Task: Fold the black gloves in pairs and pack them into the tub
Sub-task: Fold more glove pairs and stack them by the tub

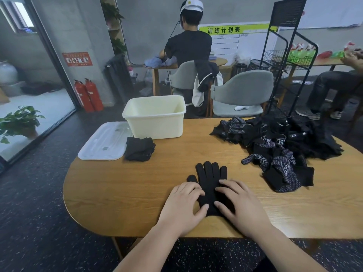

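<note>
Both hands were flat on the black glove (211, 173) near the front edge of the desk (127, 193). Left hand (184, 205) pressed on the glove's left edge by the thumb, right hand (241, 207) on the palm and cuff. Fingers were stretched out, nothing pinched or gripped. The two hands lay side by side, fingertips nearly meeting over the fabric.

The glove lay spread out, fingers pointing away from the person, cuff mostly hidden under the hands. Couldn't tell if it was one glove or two stacked.

Cream tub (155, 118) stood upright at the far left of the desk, open, and no gloves showed inside from this angle. Its clear lid (106, 142) lay flat just left of it, hanging over the desk edge. A folded glove bundle (139, 149) sat in front of the tub, touching the lid's right edge.

Loose glove pile (279, 150) covered the right far side of the desk, some with white dotted grip patterns, well apart from the tub.

Behind the desk were two grey chairs (241, 91), a black wire rack (284, 55), two red fire extinguishers (88, 95) and a person in a black shirt (188, 46) facing away at another table.
</note>
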A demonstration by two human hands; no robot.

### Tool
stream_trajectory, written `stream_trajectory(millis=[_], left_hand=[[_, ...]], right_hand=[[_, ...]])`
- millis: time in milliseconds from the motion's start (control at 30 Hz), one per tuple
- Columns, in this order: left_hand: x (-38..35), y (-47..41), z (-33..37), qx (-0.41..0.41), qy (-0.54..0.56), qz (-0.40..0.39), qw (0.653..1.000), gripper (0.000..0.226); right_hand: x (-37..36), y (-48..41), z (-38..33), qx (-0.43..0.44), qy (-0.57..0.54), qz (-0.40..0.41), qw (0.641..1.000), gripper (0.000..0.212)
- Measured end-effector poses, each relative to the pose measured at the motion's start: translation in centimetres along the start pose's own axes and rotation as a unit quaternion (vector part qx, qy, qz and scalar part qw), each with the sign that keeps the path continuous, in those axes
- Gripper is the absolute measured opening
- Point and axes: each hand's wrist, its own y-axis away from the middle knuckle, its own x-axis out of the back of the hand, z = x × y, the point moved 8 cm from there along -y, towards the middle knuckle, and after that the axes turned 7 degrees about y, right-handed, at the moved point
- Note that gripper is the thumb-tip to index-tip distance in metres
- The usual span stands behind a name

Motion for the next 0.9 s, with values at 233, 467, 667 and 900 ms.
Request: stream_trajectory(millis=[233, 467, 667, 900], left_hand=[[0.4, 0.0, -0.9, 0.038, 0.002, 0.026, 0.999, 0.040], [0.2, -0.1, -0.9, 0.029, 0.015, 0.021, 0.999, 0.037], [0.1, 0.0, 0.2, -0.023, 0.019, 0.007, 1.000, 0.052], [-0.3, -0.1, -0.5, -0.032, 0.012, 0.017, 0.999, 0.029]], right_hand=[[0.7, 0.9, -1.1, 0.065, -0.021, 0.017, 0.998, 0.026], [0.6, 0.4, -0.5, 0.038, -0.038, 0.037, 0.998, 0.021], [0.9, 0.5, -0.3, 0.030, -0.044, 0.080, 0.995, 0.018], [1.8, 0.8, -0.9, 0.023, -0.057, 0.043, 0.997, 0.038]])
